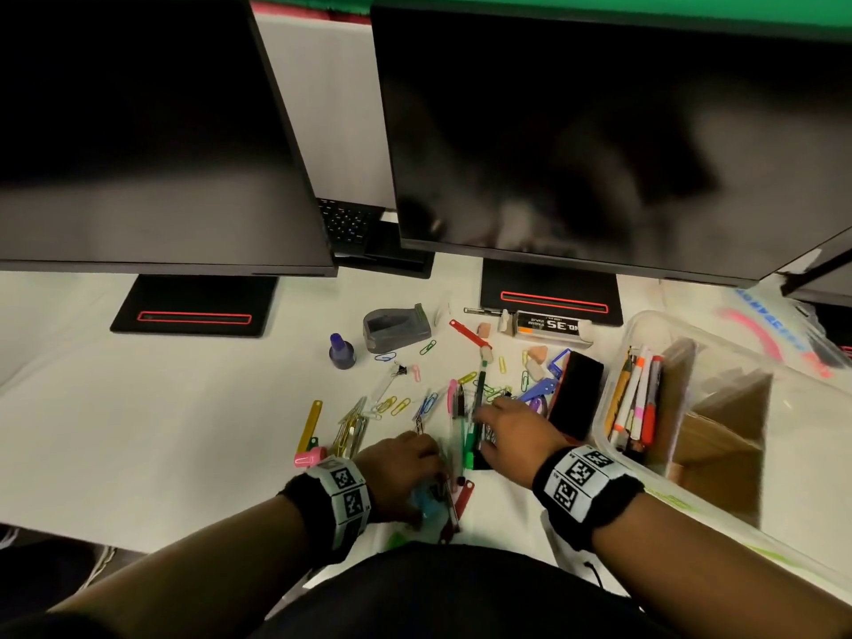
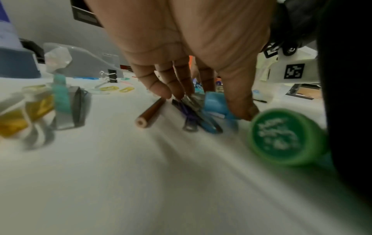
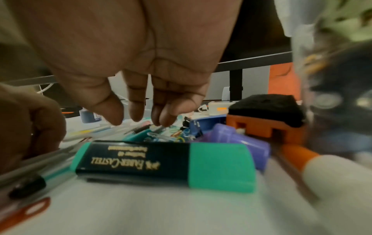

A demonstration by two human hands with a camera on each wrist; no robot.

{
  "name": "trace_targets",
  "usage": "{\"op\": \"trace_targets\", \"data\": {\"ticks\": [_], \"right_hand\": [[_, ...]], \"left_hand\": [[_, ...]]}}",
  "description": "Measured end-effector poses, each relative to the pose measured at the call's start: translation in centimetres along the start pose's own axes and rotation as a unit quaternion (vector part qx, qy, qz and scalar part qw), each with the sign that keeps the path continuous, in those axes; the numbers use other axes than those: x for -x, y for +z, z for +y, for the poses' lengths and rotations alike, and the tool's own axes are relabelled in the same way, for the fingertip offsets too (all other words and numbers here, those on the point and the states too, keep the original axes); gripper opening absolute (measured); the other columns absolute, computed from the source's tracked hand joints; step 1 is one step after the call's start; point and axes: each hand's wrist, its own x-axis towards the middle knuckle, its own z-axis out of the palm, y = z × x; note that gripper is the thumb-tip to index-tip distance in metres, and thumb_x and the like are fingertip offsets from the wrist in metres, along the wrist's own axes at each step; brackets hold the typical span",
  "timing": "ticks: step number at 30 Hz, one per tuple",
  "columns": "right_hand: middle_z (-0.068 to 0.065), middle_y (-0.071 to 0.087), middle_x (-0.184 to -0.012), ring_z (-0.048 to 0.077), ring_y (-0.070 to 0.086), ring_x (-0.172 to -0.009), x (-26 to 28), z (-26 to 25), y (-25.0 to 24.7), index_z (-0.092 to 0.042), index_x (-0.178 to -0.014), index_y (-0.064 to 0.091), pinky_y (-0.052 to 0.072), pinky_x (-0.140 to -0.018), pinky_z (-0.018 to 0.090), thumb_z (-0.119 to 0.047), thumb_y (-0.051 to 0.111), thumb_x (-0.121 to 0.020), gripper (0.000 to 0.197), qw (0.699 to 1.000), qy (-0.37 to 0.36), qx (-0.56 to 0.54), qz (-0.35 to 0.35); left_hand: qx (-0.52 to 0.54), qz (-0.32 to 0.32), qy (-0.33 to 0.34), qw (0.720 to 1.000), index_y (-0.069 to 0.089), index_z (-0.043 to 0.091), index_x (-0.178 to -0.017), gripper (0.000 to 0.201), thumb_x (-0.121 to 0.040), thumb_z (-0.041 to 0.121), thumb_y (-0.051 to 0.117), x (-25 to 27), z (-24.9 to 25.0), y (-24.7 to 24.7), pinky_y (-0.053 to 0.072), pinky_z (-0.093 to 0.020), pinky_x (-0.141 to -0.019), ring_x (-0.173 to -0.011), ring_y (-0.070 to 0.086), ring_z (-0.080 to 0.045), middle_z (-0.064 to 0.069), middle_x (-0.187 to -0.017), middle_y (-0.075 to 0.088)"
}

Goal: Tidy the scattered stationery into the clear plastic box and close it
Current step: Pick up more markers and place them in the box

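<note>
Pens [image 1: 463,431] under my spread right hand [image 1: 511,435] look light, stiff, prone to rolling; I'd pinch mid-barrel. Left hand [image 1: 399,472] fingers relaxed, touching pencils [image 2: 152,113].

The counter [image 1: 138,408] was white. At the frame's upper centre, the ink bottle [image 1: 341,351] was dark blue and the tape dispenser [image 1: 396,327] grey. The eraser block [image 1: 576,398] at centre right was black on an orange base [image 3: 267,128]. The highlighter [image 3: 165,165] was teal and black with gold lettering. Both wristbands [image 1: 583,481] bore black-and-white square codes. Paper clips [image 1: 392,404] were yellow, blue and green. The monitor stands [image 1: 193,306] were black with red outlines.
</note>
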Motion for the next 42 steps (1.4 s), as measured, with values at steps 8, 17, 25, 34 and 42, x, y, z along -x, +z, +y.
{"op": "trace_targets", "data": {"ticks": [8,17,25,34,42], "right_hand": [[0.011,0.041,-0.134,0.032,0.047,-0.12,-2.9,-1.4,0.6,-0.028,-0.136,0.041,0.041,-0.102,0.037,-0.047,0.054,-0.089,0.053,0.999,0.035,0.014,-0.04],[0.012,0.037,-0.123,0.035,0.054,-0.107,-4.3,-1.9,0.4,-0.022,-0.124,0.043,0.045,-0.092,0.035,-0.021,0.059,-0.083,0.044,0.993,0.102,-0.053,-0.025],[0.018,0.039,-0.133,0.033,0.052,-0.115,-4.7,-2.3,0.5,-0.008,-0.136,0.035,0.045,-0.096,0.035,-0.001,0.044,-0.088,0.049,0.989,0.138,-0.044,-0.025],[0.014,0.058,-0.103,0.026,0.054,-0.087,-3.6,-2.3,-1.4,-0.012,-0.108,0.041,0.038,-0.071,0.026,0.005,0.047,-0.084,0.03,0.974,0.153,-0.157,0.06],[0.01,0.061,-0.095,0.028,0.064,-0.083,-1.8,-2.6,-3.9,-0.02,-0.125,0.036,0.056,-0.079,0.041,0.009,0.044,-0.088,0.047,0.933,0.137,-0.292,0.161]], "left_hand": [[0.041,0.09,-0.115,0.988,0.042,0.026,-0.137,0.053,-0.088,0.035,0.059,0.6,-3.6,-1.3,0.032,-0.033,-0.111,-0.133,0.033,-0.022,0.001,-0.145,0.036],[0.143,0.201,-0.265,0.932,0.055,0.022,-0.123,0.039,-0.084,0.023,0.059,3.8,-8.0,-1.5,0.04,-0.032,-0.103,-0.118,0.049,-0.023,-0.002,-0.125,0.051],[0.218,0.127,-0.436,0.864,0.044,0.018,-0.129,0.059,-0.078,0.027,0.072,5.0,-9.0,-0.8,0.047,-0.034,-0.088,-0.111,0.055,-0.027,-0.009,-0.126,0.049],[0.306,0.136,-0.397,0.854,0.044,0.018,-0.124,0.053,-0.078,0.01,0.069,4.1,-8.5,-0.4,0.052,-0.032,-0.08,-0.089,0.06,-0.02,0.001,-0.095,0.063],[0.215,0.281,-0.268,0.896,0.061,0.016,-0.111,0.027,-0.088,0.008,0.049,2.4,-6.5,-1.5,0.041,-0.023,-0.083,-0.098,0.059,-0.021,-0.004,-0.107,0.061]]}}
